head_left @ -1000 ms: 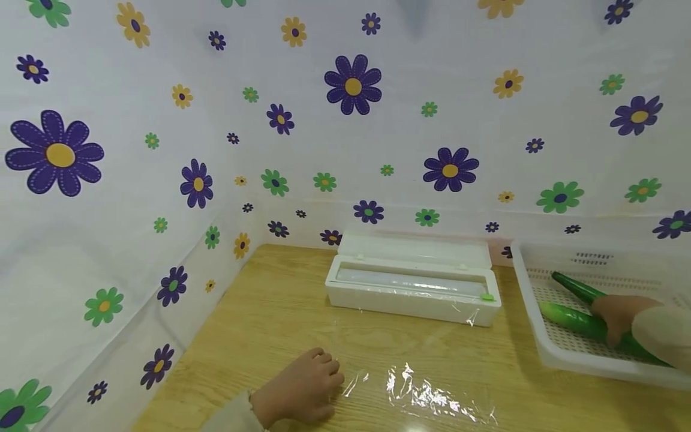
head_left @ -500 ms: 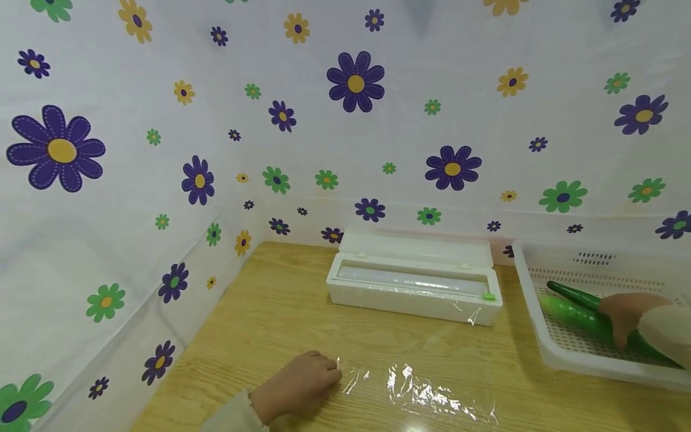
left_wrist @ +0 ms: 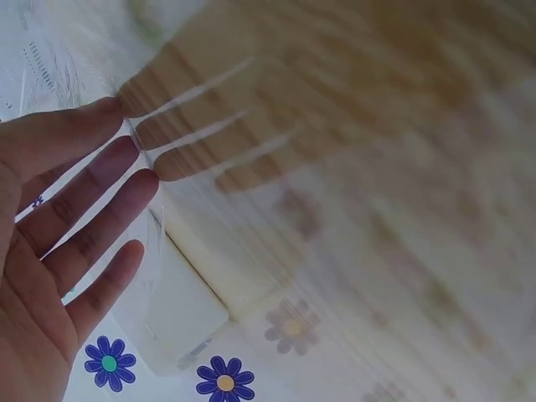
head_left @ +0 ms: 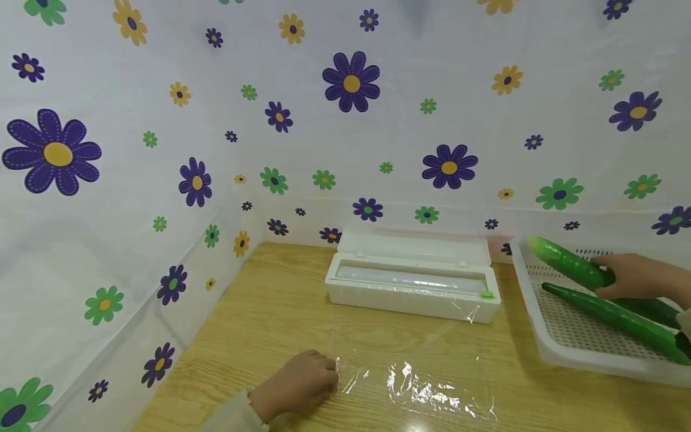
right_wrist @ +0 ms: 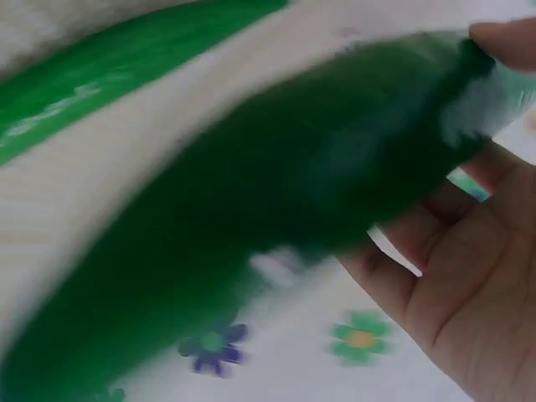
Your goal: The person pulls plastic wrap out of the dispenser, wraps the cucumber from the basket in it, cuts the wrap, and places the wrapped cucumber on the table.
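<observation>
My right hand (head_left: 639,277) grips a light-tipped cucumber (head_left: 569,262), raised over the white basket (head_left: 545,354) with its pale end pointing up and left. In the right wrist view the held cucumber (right_wrist: 251,176) is large and blurred, with thumb and fingertips at one end. A darker cucumber (head_left: 610,315) lies in the basket below. At the left edge of a clear cling film sheet (head_left: 415,390), my left hand (head_left: 299,384) rests low by the table. The left wrist view has thumb and fingertips (left_wrist: 109,109) pinching the film's edge (left_wrist: 209,159).
A white cling film dispenser (head_left: 410,306) stands at the back with its lid (head_left: 410,247) up. Inside is the roll (head_left: 410,279), and a green slider (head_left: 487,294) sits at its right end. Film runs from it over the wooden table (head_left: 270,312). Flower-patterned sheeting (head_left: 302,144) encloses the area.
My right hand has lifted the light-tipped cucumber up from the basket, while the darker one has shifted lower inside. The left hand stays at the film's edge, almost unmoved.
</observation>
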### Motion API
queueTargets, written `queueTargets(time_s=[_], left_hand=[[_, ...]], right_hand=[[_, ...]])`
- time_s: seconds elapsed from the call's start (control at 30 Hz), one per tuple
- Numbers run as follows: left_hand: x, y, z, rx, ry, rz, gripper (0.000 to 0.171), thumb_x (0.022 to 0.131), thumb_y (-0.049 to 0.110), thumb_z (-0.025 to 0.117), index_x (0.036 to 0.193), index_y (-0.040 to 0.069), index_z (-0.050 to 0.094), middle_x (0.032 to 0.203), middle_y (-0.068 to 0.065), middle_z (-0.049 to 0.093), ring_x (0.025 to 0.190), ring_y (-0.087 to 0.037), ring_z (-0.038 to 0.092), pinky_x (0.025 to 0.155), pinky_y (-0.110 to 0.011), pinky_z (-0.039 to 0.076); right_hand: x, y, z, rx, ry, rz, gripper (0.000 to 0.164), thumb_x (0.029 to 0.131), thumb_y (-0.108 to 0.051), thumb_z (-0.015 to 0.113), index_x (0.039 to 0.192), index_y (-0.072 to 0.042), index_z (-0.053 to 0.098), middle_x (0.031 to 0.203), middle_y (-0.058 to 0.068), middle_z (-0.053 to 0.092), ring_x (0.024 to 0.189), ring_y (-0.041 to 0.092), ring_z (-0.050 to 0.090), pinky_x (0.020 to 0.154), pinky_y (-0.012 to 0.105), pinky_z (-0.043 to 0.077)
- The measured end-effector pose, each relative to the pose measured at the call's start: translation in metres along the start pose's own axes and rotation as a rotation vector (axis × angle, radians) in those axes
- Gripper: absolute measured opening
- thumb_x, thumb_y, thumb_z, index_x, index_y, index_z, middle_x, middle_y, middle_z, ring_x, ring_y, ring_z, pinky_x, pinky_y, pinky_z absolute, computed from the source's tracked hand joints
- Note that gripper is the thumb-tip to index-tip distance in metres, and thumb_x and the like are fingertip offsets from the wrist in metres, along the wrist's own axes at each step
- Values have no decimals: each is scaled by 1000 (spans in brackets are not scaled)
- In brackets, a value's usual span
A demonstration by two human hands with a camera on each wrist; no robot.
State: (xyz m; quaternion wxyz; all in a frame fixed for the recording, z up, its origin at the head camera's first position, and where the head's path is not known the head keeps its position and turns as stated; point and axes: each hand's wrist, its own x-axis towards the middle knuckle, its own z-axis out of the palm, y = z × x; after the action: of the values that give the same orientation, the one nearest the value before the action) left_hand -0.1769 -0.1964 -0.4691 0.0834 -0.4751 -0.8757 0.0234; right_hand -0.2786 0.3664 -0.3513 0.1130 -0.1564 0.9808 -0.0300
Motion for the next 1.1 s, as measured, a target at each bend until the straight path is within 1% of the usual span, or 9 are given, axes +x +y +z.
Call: queueTargets(time_s=[0.07, 0.17, 0.23, 0.3, 0.4, 0.53, 0.67, 0.87, 1.1], left_hand=[[-1, 1, 0, -4, -1, -4, 12, 74, 16, 70, 70, 24, 62, 73, 15, 58, 65, 1, 53, 68, -22, 48], [-2, 0, 0, 3, -6, -6, 9, 70, 21, 72, 70, 24, 64, 73, 15, 59, 66, 0, 55, 67, -22, 48], [-2, 0, -1, -1, -31, -10, 9, 68, 24, 74, 71, 25, 66, 74, 16, 61, 67, 0, 56, 68, -22, 48], [-2, 0, -2, -9, -59, -15, 8, 69, 26, 75, 71, 26, 67, 76, 16, 63, 69, 0, 57, 70, -22, 48], [-2, 0, -4, -27, -95, -19, 8, 71, 26, 77, 70, 27, 69, 77, 16, 65, 71, 1, 58, 74, -22, 49], [-2, 2, -6, -35, -86, -11, 10, 70, 22, 78, 70, 27, 70, 77, 16, 65, 70, 2, 58, 74, -21, 49], [-2, 4, -8, -33, -45, 1, 13, 68, 17, 78, 68, 26, 69, 74, 16, 64, 67, 1, 57, 72, -20, 48], [-2, 5, -3, -39, 9, -15, 15, 71, 10, 73, 65, 21, 65, 66, 14, 60, 60, 1, 53, 64, -17, 47], [-1, 5, 2, -25, 71, -2, 17, 69, 8, 69, 61, 20, 60, 61, 13, 54, 56, -1, 48, 57, -17, 43]], right_hand=[[-3, -16, -11, -33, 72, -18, 65, 76, -25, 71, 117, 21, 49, 86, 15, 62, 71, 21, 54, 61, 37, 48], [-8, -45, -28, -56, 152, -58, 60, 79, -24, 70, 121, 14, 51, 90, 12, 64, 73, 19, 54, 63, 39, 49], [-11, -68, -35, -56, 192, -85, 58, 80, -25, 69, 124, 9, 53, 96, 13, 66, 77, 19, 56, 67, 43, 51], [-14, -91, -39, -51, 226, -113, 57, 81, -27, 69, 126, 4, 53, 104, 17, 66, 81, 20, 58, 71, 48, 52], [-16, -121, -36, -10, 264, -172, 55, 81, -27, 69, 127, 1, 54, 102, 13, 65, 79, 17, 56, 66, 40, 52], [-17, -153, -25, 50, 305, -266, 52, 80, -25, 71, 124, -2, 56, 96, 8, 65, 74, 12, 53, 61, 29, 49], [-14, -176, -10, 105, 329, -320, 48, 78, -27, 74, 117, -4, 58, 93, 3, 66, 72, 7, 53, 59, 25, 47], [-4, -205, 14, 201, 311, -410, 42, 77, -26, 75, 110, -4, 61, 95, 2, 67, 74, 4, 54, 60, 21, 47], [9, -233, 59, 274, 276, -439, 38, 76, -26, 76, 106, -7, 63, 94, 0, 66, 76, 4, 55, 61, 19, 47]])
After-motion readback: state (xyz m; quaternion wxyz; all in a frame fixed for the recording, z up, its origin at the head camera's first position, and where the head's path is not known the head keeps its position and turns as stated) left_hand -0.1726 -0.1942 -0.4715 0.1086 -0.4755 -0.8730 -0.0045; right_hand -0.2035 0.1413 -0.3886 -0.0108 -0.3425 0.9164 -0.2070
